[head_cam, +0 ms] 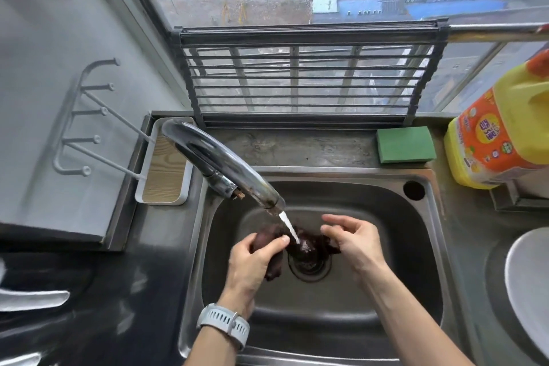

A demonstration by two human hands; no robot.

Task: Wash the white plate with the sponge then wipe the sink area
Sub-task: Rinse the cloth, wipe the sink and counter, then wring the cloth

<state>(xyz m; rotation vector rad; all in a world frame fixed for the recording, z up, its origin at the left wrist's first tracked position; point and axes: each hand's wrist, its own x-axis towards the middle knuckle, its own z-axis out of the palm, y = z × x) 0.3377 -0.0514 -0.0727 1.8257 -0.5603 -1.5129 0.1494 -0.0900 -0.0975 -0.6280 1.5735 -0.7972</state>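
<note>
Both hands, left hand (255,258) and right hand (353,239), grip one limp dark wet cloth (303,244) under the tap's stream in the steel sink (386,291), one green rectangular sponge (405,145) lying behind it and one round white plate (528,291) on the right worktop (475,232).

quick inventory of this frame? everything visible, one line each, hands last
sink: 1, steel, centre
faucet: 1, chrome, sink's back left, water running
cloth: 1, dark, wet, under the stream over the drain
sponge: 1, green, ledge behind the sink
detergent jug: 1, yellow with orange label, right of the sponge
plate: 1, white, counter at right edge, partly cut off
drying rack: 1, dark bars, leaning against the window
hook rail: 1, white, left wall
tray: 1, white rim with wood-look insert, left of the faucet
watch: 1, white strap, left wrist
left hand: grips the cloth
right hand: grips the cloth's other end
</note>
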